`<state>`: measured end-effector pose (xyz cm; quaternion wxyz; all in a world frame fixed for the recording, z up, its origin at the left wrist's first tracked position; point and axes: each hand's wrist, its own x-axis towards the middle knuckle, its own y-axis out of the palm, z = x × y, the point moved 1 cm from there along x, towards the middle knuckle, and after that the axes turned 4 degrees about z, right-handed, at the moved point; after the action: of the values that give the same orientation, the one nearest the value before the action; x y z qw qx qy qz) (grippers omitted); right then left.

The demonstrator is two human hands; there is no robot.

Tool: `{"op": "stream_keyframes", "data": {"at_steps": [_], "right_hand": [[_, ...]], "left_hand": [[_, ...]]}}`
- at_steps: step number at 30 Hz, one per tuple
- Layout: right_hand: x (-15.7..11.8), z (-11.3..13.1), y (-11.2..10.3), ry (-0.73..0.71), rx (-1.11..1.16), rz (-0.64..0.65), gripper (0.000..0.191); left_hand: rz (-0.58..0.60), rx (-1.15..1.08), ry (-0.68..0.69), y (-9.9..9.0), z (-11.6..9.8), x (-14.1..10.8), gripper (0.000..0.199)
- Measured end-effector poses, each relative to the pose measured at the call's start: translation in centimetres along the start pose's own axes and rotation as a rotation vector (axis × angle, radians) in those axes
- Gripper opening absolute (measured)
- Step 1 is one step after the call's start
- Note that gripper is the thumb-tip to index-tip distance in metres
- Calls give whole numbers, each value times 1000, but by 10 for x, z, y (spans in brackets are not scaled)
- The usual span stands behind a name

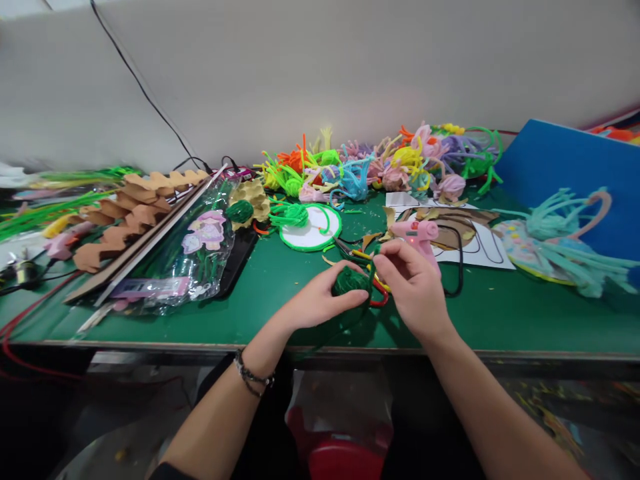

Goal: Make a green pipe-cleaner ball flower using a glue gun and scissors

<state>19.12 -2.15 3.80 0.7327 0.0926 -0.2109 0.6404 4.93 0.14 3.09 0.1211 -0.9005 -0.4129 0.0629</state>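
Observation:
Near the table's front edge, my left hand (323,293) is wrapped round a dark green fuzzy ball (350,281). My right hand (413,280) pinches a dark green strand (373,270) at the ball's right side. Red-handled scissors or pliers (381,293) lie partly hidden behind the hands. Just behind my right hand is a pink glue gun (417,235). A white disc with a green rim (317,235) lies beyond my left hand, with a bright green pipe-cleaner piece (295,216) on its left part.
Colourful pipe-cleaner bundles (355,177) line the wall side of the green table (280,320). At left are a plastic bag (175,260) and brown zigzag card (120,233). At right, a teal fuzzy piece (570,233) lies by a blue board (565,160).

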Motion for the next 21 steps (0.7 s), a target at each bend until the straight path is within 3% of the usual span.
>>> {"op": "stream_keyframes", "data": {"at_steps": [6,13,21], "right_hand": [[2,7,2,-8,86,-132,11],[-3,7,4,-122,103,-258,15],[-8,8,7,-177,73,-296,12]], "left_hand": [[62,-79,-89,-1,3,0,31],[66,-111,-54,-4,2,-1,28],[73,-13,-62,-5,-2,-3,29]]}}
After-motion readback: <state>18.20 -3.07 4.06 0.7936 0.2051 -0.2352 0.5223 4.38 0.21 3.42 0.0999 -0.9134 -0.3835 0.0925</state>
